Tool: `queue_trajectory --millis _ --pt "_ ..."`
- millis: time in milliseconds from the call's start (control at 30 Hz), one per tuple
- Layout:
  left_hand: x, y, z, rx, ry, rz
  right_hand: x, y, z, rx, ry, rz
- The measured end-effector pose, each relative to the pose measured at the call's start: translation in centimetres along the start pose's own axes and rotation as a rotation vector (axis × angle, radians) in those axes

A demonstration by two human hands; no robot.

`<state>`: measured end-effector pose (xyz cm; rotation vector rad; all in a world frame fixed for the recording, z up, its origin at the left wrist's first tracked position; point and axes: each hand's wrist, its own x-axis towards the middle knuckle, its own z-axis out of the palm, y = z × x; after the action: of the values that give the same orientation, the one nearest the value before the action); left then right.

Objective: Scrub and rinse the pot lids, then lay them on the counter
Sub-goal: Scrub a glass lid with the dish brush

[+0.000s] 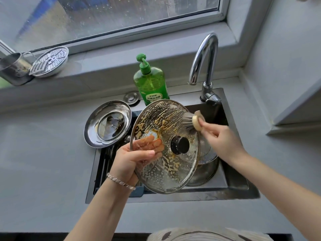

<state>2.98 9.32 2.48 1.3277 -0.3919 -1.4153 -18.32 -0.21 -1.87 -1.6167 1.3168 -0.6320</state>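
I see the left hand (137, 159) gripping the rim of a glass lid (165, 119), thumb on the near face and fingers showing through the glass from behind, with a bracelet (119, 181) on that wrist. The lid is held tilted above the sink (156, 197), its black knob (179, 145) facing me and its surface streaked with brownish suds. The right hand (220, 138) pinches a round wooden brush (192, 121), whose dark bristles press against the lid's upper right edge. Below the lid, in the right part of the sink, I make out a steel pot (205, 173). A 2nd lid (107, 123), steel-rimmed with a glass centre, lies at the sink's left rear corner, partly over the tabletop (43, 153), just beside the held one. Behind both stands a green soap bottle (151, 82), and to its right the chrome faucet (205, 58) arches over the basin. On the window ledge at far left sit a perforated metal plate (50, 60) and a metal cup (13, 66).
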Motion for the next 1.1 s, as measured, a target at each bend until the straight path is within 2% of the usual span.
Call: queue_trajectory --millis 100,200,267,400,533,667,767,833,933,967,1067,1100 --pt "0.2 0.1 -0.4 -0.010 0.014 0.012 -2.4 -1.4 1.3 0.144 -0.124 -0.125" --pt "0.2 0.2 -0.5 -0.045 -0.023 0.013 -0.6 0.2 0.4 0.097 0.006 0.005" --pt "0.4 0.2 -0.4 -0.101 -0.031 0.014 -0.9 1.1 0.5 0.046 0.002 0.076" --pt "0.9 0.6 -0.4 -0.164 0.065 0.049 -3.4 1.0 1.8 0.084 -0.115 -0.041" --pt "0.7 0.8 0.6 -0.199 0.107 0.045 -1.0 2.4 1.4 0.046 0.073 0.191" --pt "1.0 0.8 0.9 -0.229 0.166 0.045 -3.2 0.7 3.3 0.083 -0.070 0.002" --pt "1.1 0.6 0.4 -0.277 0.217 0.016 -1.4 1.0 2.5 0.089 0.037 0.122" --pt "1.0 0.3 0.4 -0.309 0.214 -0.001 -1.5 0.9 2.6 0.054 0.035 0.125" --pt "1.1 0.3 0.2 -0.393 0.234 0.004 -4.3 -0.2 3.9 0.006 -0.095 -0.089" --pt "1.2 0.4 -0.1 -0.431 0.247 0.007 -4.4 -0.2 3.8 -0.004 -0.108 -0.106" --pt "1.5 0.3 -0.5 -0.523 0.259 -0.001 -2.0 1.4 2.2 -0.028 -0.012 0.096" --pt "1.6 0.2 -0.4 -0.537 0.252 -0.004 -2.0 1.6 2.3 -0.028 -0.008 0.093"
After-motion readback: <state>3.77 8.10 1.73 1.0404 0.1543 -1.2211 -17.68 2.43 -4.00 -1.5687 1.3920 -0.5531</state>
